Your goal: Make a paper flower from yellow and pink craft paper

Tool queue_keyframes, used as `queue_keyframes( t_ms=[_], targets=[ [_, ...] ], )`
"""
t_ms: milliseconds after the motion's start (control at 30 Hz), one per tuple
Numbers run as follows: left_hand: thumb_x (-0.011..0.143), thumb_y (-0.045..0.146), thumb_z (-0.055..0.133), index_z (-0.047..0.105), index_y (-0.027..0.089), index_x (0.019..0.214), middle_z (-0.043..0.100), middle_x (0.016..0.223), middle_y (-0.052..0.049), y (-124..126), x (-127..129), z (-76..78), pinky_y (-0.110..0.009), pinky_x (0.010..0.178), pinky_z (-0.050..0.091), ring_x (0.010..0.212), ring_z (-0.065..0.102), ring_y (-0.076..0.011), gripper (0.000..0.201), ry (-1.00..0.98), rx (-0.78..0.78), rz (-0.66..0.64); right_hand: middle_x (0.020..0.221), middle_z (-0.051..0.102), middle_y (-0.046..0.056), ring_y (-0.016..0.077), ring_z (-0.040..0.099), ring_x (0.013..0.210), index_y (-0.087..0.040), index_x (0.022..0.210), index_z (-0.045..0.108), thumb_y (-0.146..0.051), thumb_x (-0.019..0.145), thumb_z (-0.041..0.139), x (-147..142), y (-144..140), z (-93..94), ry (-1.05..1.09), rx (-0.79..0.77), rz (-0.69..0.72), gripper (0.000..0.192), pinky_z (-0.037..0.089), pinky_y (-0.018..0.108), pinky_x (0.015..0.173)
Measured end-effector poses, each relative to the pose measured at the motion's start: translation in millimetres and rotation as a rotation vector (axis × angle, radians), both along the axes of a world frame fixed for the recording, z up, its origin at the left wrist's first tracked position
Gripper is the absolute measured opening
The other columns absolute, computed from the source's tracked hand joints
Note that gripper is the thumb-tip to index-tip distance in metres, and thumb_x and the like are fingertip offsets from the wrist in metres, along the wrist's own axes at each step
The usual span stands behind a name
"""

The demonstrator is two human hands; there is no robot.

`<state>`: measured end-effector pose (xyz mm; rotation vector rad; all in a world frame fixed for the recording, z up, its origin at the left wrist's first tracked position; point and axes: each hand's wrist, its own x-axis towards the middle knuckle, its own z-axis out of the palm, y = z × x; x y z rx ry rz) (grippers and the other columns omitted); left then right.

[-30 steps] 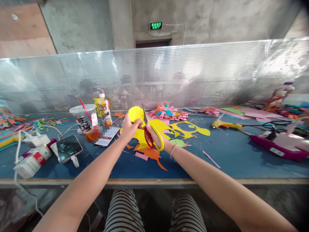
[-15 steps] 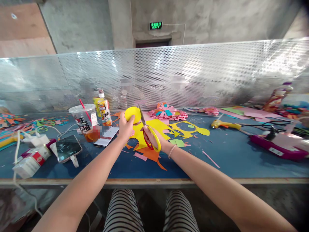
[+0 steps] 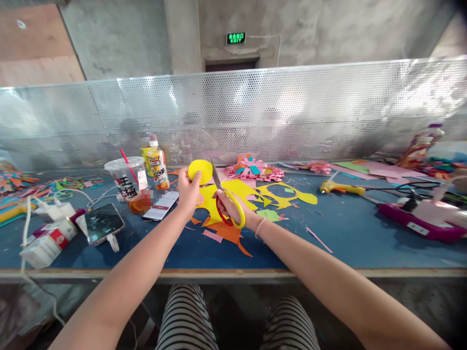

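"Scissors (image 3: 219, 184) and yellow circle (image 3: 202, 169) moved a bit left. Who holds them?"

"Right hand (image 3: 229, 205) grips the scissors; left hand (image 3: 188, 189) pinches the circle, just beside the blades (image 3: 215, 174)."

"Any danger?"

"If a hand slips, blades could nick its edge."

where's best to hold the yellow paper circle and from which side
The yellow paper circle is thin and flat: likely best pinched at the lower-left edge, from the left, as the left hand does, since the scissors stand at its right.
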<state>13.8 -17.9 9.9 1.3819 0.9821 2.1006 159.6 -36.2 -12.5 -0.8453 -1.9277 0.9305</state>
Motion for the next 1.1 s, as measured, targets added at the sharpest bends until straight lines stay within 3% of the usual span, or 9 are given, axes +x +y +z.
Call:
queue_keyframes(
  t_ms=[100, 267, 400, 533, 633, 800, 1100],
  targets=[
    [0.073, 0.041, 0.054, 0.042, 0.019, 0.091, 0.057, 0.086, -0.004, 1.4, 0.5, -1.0, -0.024, 0.052, 0.051, 0.064, 0.059, -0.0118, 0.031, -0.041, -0.003, 0.036, 0.046, 0.038, -0.006, 0.0083, 0.036, 0.04, -0.018, 0.076, 0.049, -0.061, 0.083, 0.025, -1.5, -0.5, -0.6, -0.001, -0.024, 0.026, 0.05, 0.032, 0.022, 0.041],
    [0.069, 0.035, 0.061, 0.041, 0.02, 0.099, 0.059, 0.086, -0.003, -7.8, 7.8, -1.1, -0.024, 0.053, 0.05, 0.057, 0.059, -0.0107, 0.04, 0.063, -0.051, -0.074, 0.046, 0.038, -0.004, 0.0077, 0.034, 0.04, -0.019, 0.061, 0.041, -0.063, 0.082, 0.024, -3.0, -7.8, 4.6, 0.104, -0.105, 0.082, 0.051, 0.031, 0.022, 0.041],
    [0.069, 0.03, 0.061, 0.041, 0.02, 0.098, 0.058, 0.082, -0.002, -15.8, 11.3, 0.5, -0.022, 0.049, 0.048, 0.051, 0.056, -0.0083, 0.037, 0.135, -0.068, -0.077, 0.048, 0.039, -0.004, 0.0092, 0.034, 0.041, -0.02, 0.069, 0.045, -0.063, 0.081, 0.029, -2.5, -9.8, 6.0, 0.175, -0.143, 0.077, 0.047, 0.03, 0.024, 0.04],
    [0.068, 0.03, 0.061, 0.043, 0.019, 0.096, 0.058, 0.076, -0.001, -19.3, 10.0, 4.0, -0.02, 0.044, 0.046, 0.049, 0.055, -0.0081, 0.036, 0.15, -0.101, -0.074, 0.048, 0.039, -0.004, 0.0103, 0.036, 0.041, -0.021, 0.077, 0.047, -0.063, 0.081, 0.028, -1.3, -6.5, 5.1, 0.099, -0.118, 0.049, 0.046, 0.032, 0.025, 0.041],
    [0.066, 0.032, 0.063, 0.043, 0.019, 0.097, 0.058, 0.074, 0.0, -15.0, 6.1, 5.6, -0.018, 0.04, 0.043, 0.048, 0.055, -0.0086, 0.039, 0.111, -0.134, -0.042, 0.047, 0.04, -0.004, 0.0101, 0.038, 0.042, -0.019, 0.079, 0.049, -0.063, 0.081, 0.026, 0.2, -2.7, 3.3, 0.026, -0.06, 0.01, 0.05, 0.034, 0.024, 0.043],
    [0.07, 0.034, 0.058, 0.043, 0.018, 0.089, 0.058, 0.074, 0.0, -2.7, -1.1, 4.6, -0.017, 0.043, 0.043, 0.046, 0.052, -0.0057, 0.029, 0.002, -0.059, 0.043, 0.047, 0.04, -0.005, 0.0088, 0.037, 0.04, -0.018, 0.08, 0.051, -0.062, 0.082, 0.026, -0.9, -0.5, -0.2, 0.004, -0.055, 0.008, 0.05, 0.033, 0.022, 0.041],
    [0.074, 0.036, 0.055, 0.044, 0.02, 0.094, 0.059, 0.076, -0.002, -13.5, 6.4, 1.1, -0.023, 0.047, 0.046, 0.05, 0.055, -0.01, 0.029, 0.218, -0.045, -0.017, 0.048, 0.04, -0.006, 0.0074, 0.036, 0.04, -0.018, 0.083, 0.047, -0.061, 0.082, 0.03, -0.4, -5.9, 3.7, 0.169, -0.166, 0.078, 0.047, 0.031, 0.021, 0.04]
  ],
)
